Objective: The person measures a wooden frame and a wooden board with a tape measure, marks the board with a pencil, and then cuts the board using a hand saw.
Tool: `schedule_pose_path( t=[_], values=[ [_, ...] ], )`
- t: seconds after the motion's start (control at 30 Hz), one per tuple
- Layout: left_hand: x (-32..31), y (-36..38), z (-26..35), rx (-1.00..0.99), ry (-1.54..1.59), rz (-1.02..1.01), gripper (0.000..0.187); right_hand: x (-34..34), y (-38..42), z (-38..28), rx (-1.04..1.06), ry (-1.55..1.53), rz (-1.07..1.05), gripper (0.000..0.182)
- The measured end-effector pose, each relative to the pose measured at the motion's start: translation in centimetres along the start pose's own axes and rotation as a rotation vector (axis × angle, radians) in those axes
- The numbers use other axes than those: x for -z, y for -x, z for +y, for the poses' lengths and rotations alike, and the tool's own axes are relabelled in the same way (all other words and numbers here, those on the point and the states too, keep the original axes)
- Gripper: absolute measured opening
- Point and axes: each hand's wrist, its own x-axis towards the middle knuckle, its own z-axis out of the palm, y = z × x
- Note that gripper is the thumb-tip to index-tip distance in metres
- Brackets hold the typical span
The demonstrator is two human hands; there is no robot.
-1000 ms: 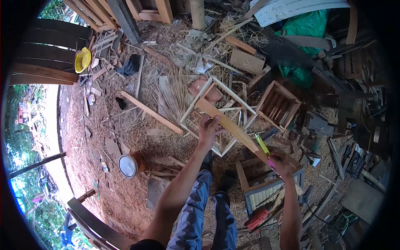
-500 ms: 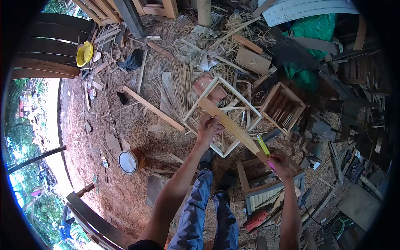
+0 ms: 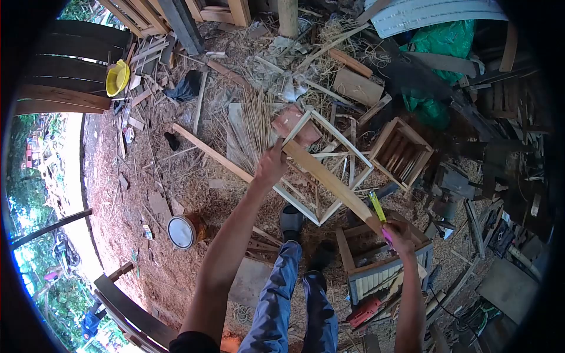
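Note:
A long, flat wooden board (image 3: 329,179) slants between my hands. My left hand (image 3: 272,163) is closed at its upper left end, the fingertips against the end edge. At the lower right end, my right hand (image 3: 398,236) is closed around a tape measure; its short yellow blade (image 3: 376,206) sticks up beside the board, and a bit of pink shows at the fingers. Whether the right fingers also grip the board is hard to see. Below the board, a pale rectangular wooden frame (image 3: 306,210) stands near my feet.
A slatted wooden crate (image 3: 401,154) lies to the right of the frame. Nearer me is a wooden box (image 3: 385,267) with a red tool (image 3: 364,312) beside it. On the left stand a lidded bucket (image 3: 181,232) and a long plank (image 3: 215,155). Shavings and scraps cover the ground.
My left hand has slid up and left along the board to its end. The board and right hand have shifted slightly down and right.

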Motion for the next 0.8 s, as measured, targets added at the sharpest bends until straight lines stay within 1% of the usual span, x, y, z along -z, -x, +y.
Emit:
schedule_pose_path(
  t=[0.07, 0.17, 0.27, 0.33, 0.37, 0.43, 0.47, 0.53, 0.57, 0.63, 0.67, 0.73, 0.77, 0.8],
  values=[
    [-0.1, 0.0, -0.3, 0.008, 0.023, -0.027, 0.047, 0.1, -0.2, 0.2, 0.032, -0.014, 0.003, 0.016],
    [-0.1, 0.3, 0.0, 0.036, 0.014, -0.045, 0.049, 0.4, -0.3, 0.3, -0.015, 0.012, -0.016, 0.014],
    [-0.4, 0.3, 0.3, 0.031, 0.008, -0.003, 0.048, 0.6, -0.4, 0.5, -0.02, 0.037, -0.039, 0.014],
    [-0.5, 0.5, 0.4, 0.003, 0.009, 0.036, 0.045, 0.5, -0.2, 0.7, -0.037, 0.005, 0.026, 0.015],
    [-0.4, 0.5, 0.4, 0.007, 0.008, 0.035, 0.045, 0.6, -0.3, 0.8, -0.04, 0.006, 0.024, 0.015],
    [-0.2, 0.4, 0.3, -0.053, 0.038, 0.083, 0.048, 0.8, -0.4, 0.7, -0.014, 0.062, -0.027, 0.016],
    [-0.1, 0.5, 0.3, -0.051, 0.036, 0.083, 0.048, 0.7, -0.3, 0.8, -0.015, 0.062, -0.029, 0.016],
    [0.5, 0.5, 0.7, -0.238, 0.167, 0.214, 0.048, 0.0, 0.3, 0.1, 0.029, 0.004, 0.039, 0.016],
    [0.8, 0.8, 0.9, -0.239, 0.166, 0.213, 0.048, 0.0, 0.3, 0.1, 0.029, 0.002, 0.039, 0.016],
    [1.1, 1.6, 1.1, -0.008, 0.433, 0.108, 0.037, -0.2, 0.3, -0.1, 0.022, -0.005, 0.045, 0.016],
    [1.2, 1.5, 1.2, -0.009, 0.432, 0.107, 0.037, -0.2, 0.3, -0.2, 0.022, -0.006, 0.045, 0.016],
    [1.2, 1.1, 1.1, 0.154, 0.629, 0.102, 0.036, -0.3, 0.4, -0.5, 0.005, 0.033, 0.048, 0.015],
    [1.2, 0.7, 0.9, 0.155, 0.633, 0.101, 0.036, -0.2, 0.3, -0.5, 0.004, 0.036, 0.05, 0.015],
    [1.5, 0.2, 0.8, 0.233, 0.718, 0.034, 0.034, -0.1, 0.3, -0.5, 0.01, 0.043, 0.048, 0.014]
  ],
)
